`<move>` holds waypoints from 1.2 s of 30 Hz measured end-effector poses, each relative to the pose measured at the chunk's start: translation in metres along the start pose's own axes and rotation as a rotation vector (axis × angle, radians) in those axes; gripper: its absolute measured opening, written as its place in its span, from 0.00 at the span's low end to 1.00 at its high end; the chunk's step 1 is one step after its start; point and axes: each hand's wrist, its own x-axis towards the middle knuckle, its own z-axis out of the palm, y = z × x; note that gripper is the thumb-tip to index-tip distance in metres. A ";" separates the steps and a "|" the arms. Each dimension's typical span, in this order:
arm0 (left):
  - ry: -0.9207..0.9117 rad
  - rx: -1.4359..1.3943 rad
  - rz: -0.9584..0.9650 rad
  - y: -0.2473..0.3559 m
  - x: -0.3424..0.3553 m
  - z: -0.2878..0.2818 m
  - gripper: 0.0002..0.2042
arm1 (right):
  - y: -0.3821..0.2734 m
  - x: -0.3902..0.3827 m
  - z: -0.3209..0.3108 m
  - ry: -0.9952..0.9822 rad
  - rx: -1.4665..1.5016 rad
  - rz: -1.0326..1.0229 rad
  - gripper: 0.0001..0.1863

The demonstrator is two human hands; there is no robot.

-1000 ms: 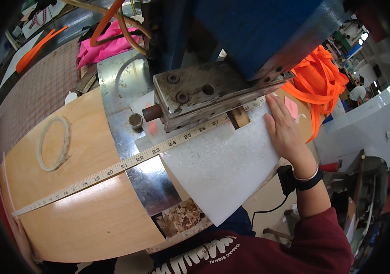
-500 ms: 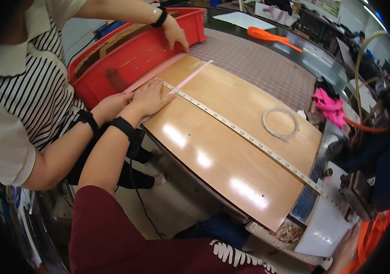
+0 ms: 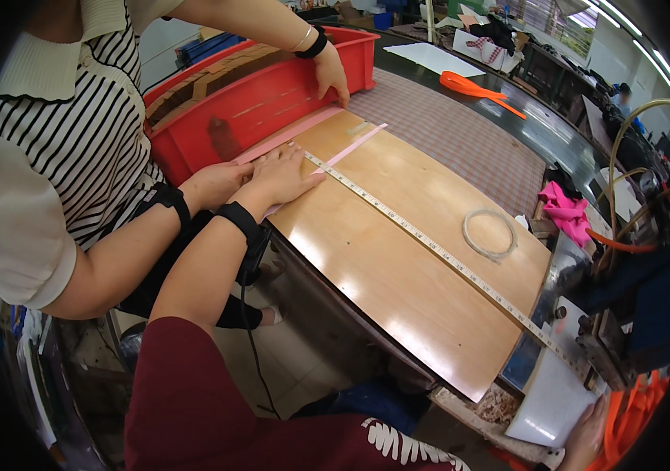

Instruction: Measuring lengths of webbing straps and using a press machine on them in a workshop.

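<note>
My left hand (image 3: 282,174) lies flat, fingers stretched, on the left end of a measuring tape (image 3: 417,231) and a pink strip (image 3: 355,147). The tape runs straight across a glossy wooden board (image 3: 382,282) toward a machine at the right. At lower right, my right hand (image 3: 586,438) rests against the edge of a white plastic plate (image 3: 551,400); its fingers are partly hidden. Beside my left hand is a co-worker's hand (image 3: 217,185). The co-worker's other hand (image 3: 332,77) reaches down in front of a red crate (image 3: 264,106).
A clear coiled ring (image 3: 489,235) lies on the board. Past it are checked cloth (image 3: 445,125), an orange strap bundle (image 3: 476,88) and pink fabric (image 3: 564,210). A dark metal machine part (image 3: 608,345) stands at right, with orange straps (image 3: 633,420) below. A black cord (image 3: 250,353) hangs at left.
The whole view has shifted, so the scene sits slightly lower and further right. Both my hands keep their places, on the tape and by the white plate.
</note>
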 end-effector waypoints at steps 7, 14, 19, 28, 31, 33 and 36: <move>-0.007 0.049 -0.007 0.003 -0.001 -0.004 0.37 | 0.013 -0.005 0.020 0.025 -0.050 0.011 0.21; -0.012 0.024 -0.005 0.003 -0.001 -0.005 0.37 | 0.017 -0.007 0.024 -0.044 -0.064 0.074 0.21; -0.024 0.049 -0.013 0.004 -0.001 -0.005 0.37 | 0.014 -0.004 0.019 -0.012 -0.045 0.020 0.21; -0.016 0.070 0.002 0.004 -0.002 -0.006 0.37 | 0.006 -0.003 0.008 -0.116 0.003 0.105 0.21; -0.018 0.071 -0.004 0.005 -0.003 -0.006 0.38 | 0.007 -0.003 0.008 -0.197 0.054 0.167 0.21; -0.021 0.077 -0.003 0.005 -0.003 -0.007 0.38 | 0.008 -0.002 0.009 -0.270 0.096 0.237 0.20; -0.022 0.079 -0.007 0.005 -0.003 -0.007 0.38 | 0.008 -0.002 0.009 -0.248 0.132 0.214 0.21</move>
